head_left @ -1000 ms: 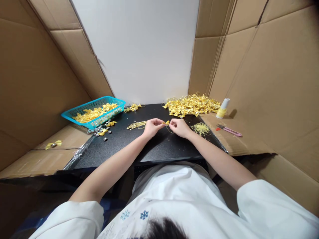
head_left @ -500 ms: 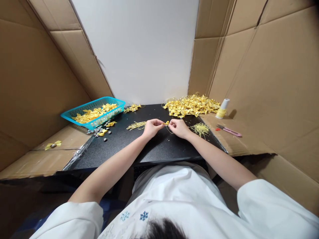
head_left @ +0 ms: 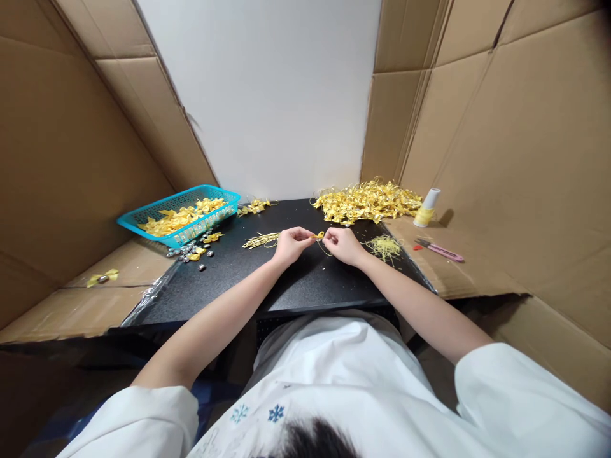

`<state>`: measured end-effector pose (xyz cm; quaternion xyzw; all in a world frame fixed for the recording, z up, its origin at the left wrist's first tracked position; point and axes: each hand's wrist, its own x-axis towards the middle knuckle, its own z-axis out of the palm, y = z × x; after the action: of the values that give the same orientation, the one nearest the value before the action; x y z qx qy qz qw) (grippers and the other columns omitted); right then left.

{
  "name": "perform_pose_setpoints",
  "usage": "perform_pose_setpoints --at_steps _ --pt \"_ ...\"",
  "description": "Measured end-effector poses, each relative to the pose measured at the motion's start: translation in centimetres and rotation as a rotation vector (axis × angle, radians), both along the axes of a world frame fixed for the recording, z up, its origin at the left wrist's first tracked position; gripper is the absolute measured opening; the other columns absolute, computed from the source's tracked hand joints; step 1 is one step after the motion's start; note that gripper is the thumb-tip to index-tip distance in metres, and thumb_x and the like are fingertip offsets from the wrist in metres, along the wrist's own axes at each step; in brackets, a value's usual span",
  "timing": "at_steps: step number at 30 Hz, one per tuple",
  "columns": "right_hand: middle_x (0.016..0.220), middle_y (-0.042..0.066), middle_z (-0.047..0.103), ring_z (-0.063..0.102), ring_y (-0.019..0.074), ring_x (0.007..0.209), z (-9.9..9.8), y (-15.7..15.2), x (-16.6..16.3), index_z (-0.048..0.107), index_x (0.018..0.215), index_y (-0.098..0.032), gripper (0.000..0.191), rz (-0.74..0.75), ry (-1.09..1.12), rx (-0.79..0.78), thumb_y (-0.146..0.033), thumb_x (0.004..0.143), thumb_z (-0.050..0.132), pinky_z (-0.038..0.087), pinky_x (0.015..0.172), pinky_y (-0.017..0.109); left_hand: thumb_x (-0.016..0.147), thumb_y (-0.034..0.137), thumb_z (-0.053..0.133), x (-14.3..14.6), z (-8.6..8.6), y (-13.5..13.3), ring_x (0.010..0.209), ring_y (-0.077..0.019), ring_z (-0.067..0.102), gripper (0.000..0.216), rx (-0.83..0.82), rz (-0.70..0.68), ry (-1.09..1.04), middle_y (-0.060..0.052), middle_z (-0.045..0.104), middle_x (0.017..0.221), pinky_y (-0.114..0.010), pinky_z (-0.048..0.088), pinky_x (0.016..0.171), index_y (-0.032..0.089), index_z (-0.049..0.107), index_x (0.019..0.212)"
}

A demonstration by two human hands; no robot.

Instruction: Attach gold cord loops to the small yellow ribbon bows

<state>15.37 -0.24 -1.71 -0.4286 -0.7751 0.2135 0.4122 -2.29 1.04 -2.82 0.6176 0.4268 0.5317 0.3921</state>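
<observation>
Above the black table [head_left: 229,280], both my hands meet at a small yellow ribbon bow [head_left: 320,235]. My left hand [head_left: 292,246] is closed in a pinch on the bow's left side. On its right side my right hand [head_left: 344,245] is also pinched, with fingertips against the bow; a thin cord loops down below. Whether the right fingers grip ribbon or cord is too small to make out. A bundle of gold cords [head_left: 260,240] lies just left of my left hand. To the right of my right hand is a tangle of pale yellow thread clippings [head_left: 386,247].
A turquoise basket [head_left: 179,240] of yellow bows stands at left, with several silver beads [head_left: 202,268] before it. A heap of yellow bows [head_left: 370,200] lies at the back. At right are a thread cone [head_left: 426,208] and a pink-handled cutter [head_left: 443,251]. Cardboard walls flank both sides.
</observation>
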Motion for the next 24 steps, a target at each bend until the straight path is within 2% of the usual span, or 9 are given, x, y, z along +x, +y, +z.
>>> perform_pose_setpoints --at_steps 18,24 --pt "0.049 -0.004 0.048 0.040 0.0070 0.047 -0.26 0.19 0.00 0.051 0.060 -0.016 0.016 0.001 -0.006 0.023 -0.015 0.076 0.052 0.033 0.053 0.020 0.050 0.043 0.084 0.10 -0.02 -0.11 0.064 -0.0161 0.065 0.035 0.012 0.003 0.015 -0.006 0.073 0.069 -0.028 0.050 0.065 0.015 0.069 0.065" --pt "0.047 -0.005 0.047 0.038 0.0067 0.046 -0.39 0.05 -0.20 0.051 0.058 -0.016 0.018 -0.023 -0.016 0.032 -0.014 0.075 0.053 0.032 0.053 0.020 0.055 0.040 0.082 0.01 0.01 -0.22 0.065 -0.0180 0.066 0.029 0.053 0.021 0.117 -0.007 0.073 0.071 -0.029 0.050 0.065 0.015 0.073 0.067"
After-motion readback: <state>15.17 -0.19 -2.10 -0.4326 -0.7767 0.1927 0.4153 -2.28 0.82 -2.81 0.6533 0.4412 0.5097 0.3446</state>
